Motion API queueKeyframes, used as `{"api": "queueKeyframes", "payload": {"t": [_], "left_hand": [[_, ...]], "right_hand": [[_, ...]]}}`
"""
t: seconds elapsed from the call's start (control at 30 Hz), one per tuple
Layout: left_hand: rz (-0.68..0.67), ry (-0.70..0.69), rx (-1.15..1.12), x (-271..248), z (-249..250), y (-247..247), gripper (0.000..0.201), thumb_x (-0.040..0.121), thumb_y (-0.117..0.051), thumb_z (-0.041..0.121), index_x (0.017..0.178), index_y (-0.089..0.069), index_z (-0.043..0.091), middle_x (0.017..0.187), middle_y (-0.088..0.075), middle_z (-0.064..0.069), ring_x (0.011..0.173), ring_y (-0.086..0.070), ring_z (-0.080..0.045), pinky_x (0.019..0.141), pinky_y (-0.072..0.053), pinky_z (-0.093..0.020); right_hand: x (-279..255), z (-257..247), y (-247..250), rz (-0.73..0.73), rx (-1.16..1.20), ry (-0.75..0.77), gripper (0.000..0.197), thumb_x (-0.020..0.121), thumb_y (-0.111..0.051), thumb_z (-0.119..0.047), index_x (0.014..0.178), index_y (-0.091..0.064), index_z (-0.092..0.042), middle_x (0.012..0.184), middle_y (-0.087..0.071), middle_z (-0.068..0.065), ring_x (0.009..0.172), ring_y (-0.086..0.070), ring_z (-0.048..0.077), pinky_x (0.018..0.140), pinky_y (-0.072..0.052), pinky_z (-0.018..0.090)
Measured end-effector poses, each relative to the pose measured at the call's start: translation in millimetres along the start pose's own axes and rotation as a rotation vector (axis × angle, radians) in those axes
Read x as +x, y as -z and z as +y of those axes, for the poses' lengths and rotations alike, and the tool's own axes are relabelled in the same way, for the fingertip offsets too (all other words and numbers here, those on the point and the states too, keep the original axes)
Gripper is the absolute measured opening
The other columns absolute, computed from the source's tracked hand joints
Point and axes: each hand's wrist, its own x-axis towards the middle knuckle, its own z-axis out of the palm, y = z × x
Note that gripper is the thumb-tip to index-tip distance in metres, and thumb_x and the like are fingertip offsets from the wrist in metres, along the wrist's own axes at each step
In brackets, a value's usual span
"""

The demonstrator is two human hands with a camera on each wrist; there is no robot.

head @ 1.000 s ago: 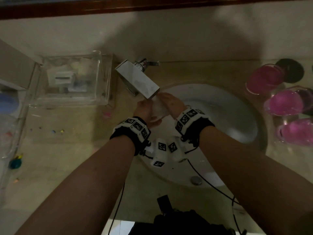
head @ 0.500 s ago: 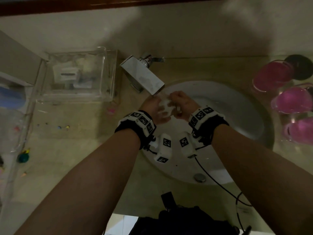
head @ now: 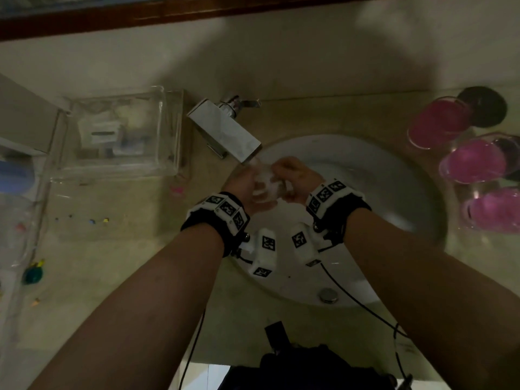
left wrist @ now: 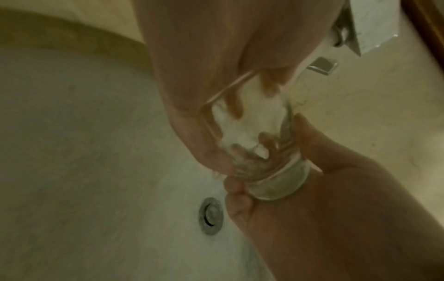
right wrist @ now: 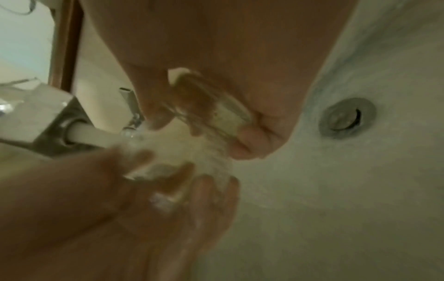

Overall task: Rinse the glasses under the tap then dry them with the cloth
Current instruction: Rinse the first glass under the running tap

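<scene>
A clear glass (head: 267, 184) is held between both hands over the sink, right under the tap spout (head: 225, 130). Water runs over it. In the left wrist view my left hand (left wrist: 192, 76) has its fingers reaching into the glass (left wrist: 252, 133) and its thumb outside the wall. My right hand (left wrist: 312, 190) grips the thick base. In the right wrist view my right hand (right wrist: 228, 57) pinches that base (right wrist: 216, 108), while my left hand (right wrist: 120, 190) is blurred in the stream. Three pink-looking glasses (head: 475, 161) stand on the counter at the right. No cloth is visible.
The white basin (head: 380, 198) has a metal drain (left wrist: 211, 216). A clear plastic box (head: 118, 133) sits on the counter left of the tap. A dark round object (head: 484, 108) lies behind the pink glasses. Small coloured bits lie on the left counter.
Both hands have closed tighter round the glass under the spout, fingers going from fairly flat to curled. The glass has stayed in the water stream.
</scene>
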Motion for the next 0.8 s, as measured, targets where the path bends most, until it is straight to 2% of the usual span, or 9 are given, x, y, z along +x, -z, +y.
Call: {"api": "queueKeyframes", "payload": {"t": [0.2,0.27,0.33,0.4,0.47,0.53,0.63,0.7,0.8], "left_hand": [[0.052,-0.204,0.104,-5,2,0,0.059,0.082,-0.073,0.031,0.135,-0.047,0.023,0.129,-0.059,-0.008,0.108,-0.061,-0.024,0.068,-0.054,-0.035],[0.103,-0.297,0.173,-7,0,1,0.075,0.069,-0.082,0.033,0.132,-0.044,0.022,0.125,-0.06,-0.003,0.104,-0.063,-0.021,0.075,-0.055,-0.038],[0.175,-0.415,0.312,-9,-1,4,0.072,0.065,-0.085,0.036,0.125,-0.05,0.018,0.117,-0.06,0.0,0.103,-0.061,-0.019,0.085,-0.054,-0.038],[0.209,-0.525,0.544,-11,-2,5,0.047,0.07,-0.082,0.041,0.105,-0.065,0.014,0.107,-0.06,-0.002,0.097,-0.058,-0.017,0.08,-0.05,-0.029],[0.228,-0.594,0.698,-14,-6,8,0.034,0.063,-0.076,0.059,0.078,-0.069,0.029,0.111,-0.06,-0.007,0.101,-0.056,-0.02,0.084,-0.049,-0.03],[0.246,-0.634,0.796,-16,-9,7,0.02,0.062,-0.067,0.063,0.068,-0.061,0.045,0.119,-0.055,-0.011,0.111,-0.051,-0.023,0.096,-0.045,-0.036],[0.155,-0.641,0.938,-22,-5,4,0.007,0.088,-0.065,0.033,0.087,-0.07,0.027,0.113,-0.059,-0.004,0.106,-0.053,-0.018,0.09,-0.042,-0.027],[0.063,-0.637,0.986,-26,-1,2,0.017,0.096,-0.056,0.019,0.105,-0.069,0.014,0.108,-0.066,-0.002,0.104,-0.059,-0.017,0.085,-0.04,-0.02],[0.019,-0.654,0.975,-29,5,-1,0.017,0.097,-0.053,0.012,0.106,-0.067,0.009,0.103,-0.07,-0.003,0.097,-0.063,-0.015,0.077,-0.043,-0.01]], "right_hand": [[-1,-7,3,-0.061,0.276,-0.069,0.039,0.098,-0.049,-0.016,0.136,-0.043,-0.02,0.085,-0.052,0.002,0.07,-0.051,0.015,0.081,-0.048,0.031],[-4,-7,4,-0.043,0.271,-0.083,0.029,0.098,-0.049,-0.016,0.127,-0.051,-0.015,0.085,-0.051,0.001,0.069,-0.049,0.012,0.072,-0.051,0.021],[-6,-6,2,-0.022,0.362,-0.17,0.019,0.097,-0.05,-0.03,0.108,-0.055,-0.016,0.089,-0.055,0.006,0.068,-0.05,0.017,0.059,-0.045,0.028],[-5,-3,-1,-0.005,0.44,-0.235,0.024,0.098,-0.046,-0.035,0.097,-0.056,-0.013,0.085,-0.056,0.01,0.064,-0.048,0.021,0.056,-0.038,0.027],[-4,0,-3,0.021,0.471,-0.252,0.027,0.099,-0.043,-0.033,0.091,-0.056,-0.012,0.086,-0.056,0.011,0.066,-0.049,0.022,0.058,-0.038,0.027],[-4,3,-3,0.042,0.54,-0.266,0.027,0.1,-0.042,-0.033,0.092,-0.057,-0.012,0.09,-0.056,0.01,0.076,-0.052,0.023,0.063,-0.04,0.03],[-3,7,-1,0.055,0.623,-0.243,0.028,0.101,-0.039,-0.031,0.114,-0.056,-0.012,0.105,-0.056,0.003,0.094,-0.055,0.021,0.077,-0.046,0.031],[-7,6,-1,0.057,0.628,-0.218,0.033,0.101,-0.041,-0.028,0.128,-0.05,-0.012,0.114,-0.055,0.002,0.09,-0.056,0.018,0.07,-0.05,0.028],[-10,11,3,0.047,0.668,-0.216,0.036,0.098,-0.045,-0.036,0.123,-0.052,-0.011,0.12,-0.058,0.01,0.098,-0.056,0.026,0.075,-0.047,0.036]]}}
